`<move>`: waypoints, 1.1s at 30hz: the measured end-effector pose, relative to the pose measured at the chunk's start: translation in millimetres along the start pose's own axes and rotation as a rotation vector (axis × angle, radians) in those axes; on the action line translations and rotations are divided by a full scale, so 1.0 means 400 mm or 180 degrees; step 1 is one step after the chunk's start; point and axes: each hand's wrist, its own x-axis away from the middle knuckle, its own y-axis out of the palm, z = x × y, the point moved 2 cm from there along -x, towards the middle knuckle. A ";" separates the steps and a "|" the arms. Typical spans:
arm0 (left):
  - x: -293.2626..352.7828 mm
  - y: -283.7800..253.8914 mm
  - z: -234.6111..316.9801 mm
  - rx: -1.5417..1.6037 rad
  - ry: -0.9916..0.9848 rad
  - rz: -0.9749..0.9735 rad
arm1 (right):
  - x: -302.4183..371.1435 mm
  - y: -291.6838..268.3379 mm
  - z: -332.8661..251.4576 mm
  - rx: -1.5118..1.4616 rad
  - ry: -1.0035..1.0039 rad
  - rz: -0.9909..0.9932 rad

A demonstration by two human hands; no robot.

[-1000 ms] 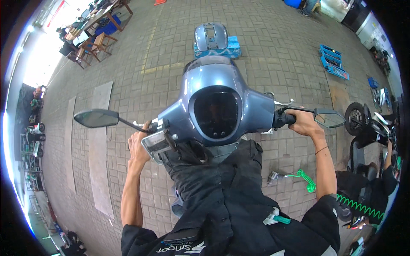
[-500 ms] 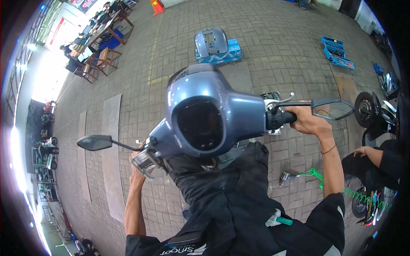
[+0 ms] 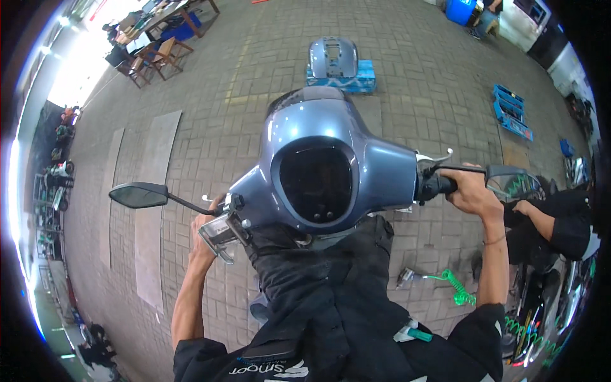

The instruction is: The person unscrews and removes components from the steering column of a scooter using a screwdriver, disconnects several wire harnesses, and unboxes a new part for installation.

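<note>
A blue-grey scooter handlebar cover with a dark, glossy dashboard is in front of me. My right hand is closed around the black right handlebar grip, below the silver brake lever. My left hand is at the left end of the handlebar, closed on its grip. A metal phone holder hides most of its fingers. The left mirror and right mirror stick out on stalks.
Ahead, a blue-grey body panel rests on a blue box. A blue toolbox lies right of it. Another person crouches at my right. A tool with a green coiled hose lies on the brick floor. Flat boards lie left.
The view has swung, shifting the handlebar slightly right in it. A blue drum and a standing person now show at upper right. Both my hands stay on the grips.
</note>
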 end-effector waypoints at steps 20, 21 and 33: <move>0.021 -0.049 0.086 0.0234 -0.0147 -0.0110 | 0.023 -0.027 -0.004 0.0639 -0.0148 -0.0030; 0.006 -0.017 0.070 0.0313 -0.0021 -0.0110 | 0.045 -0.036 -0.011 0.0849 -0.0196 0.0125; 0.067 0.082 -0.033 0.0168 0.0247 0.0544 | 0.039 -0.083 -0.175 0.0528 -0.0287 -0.0157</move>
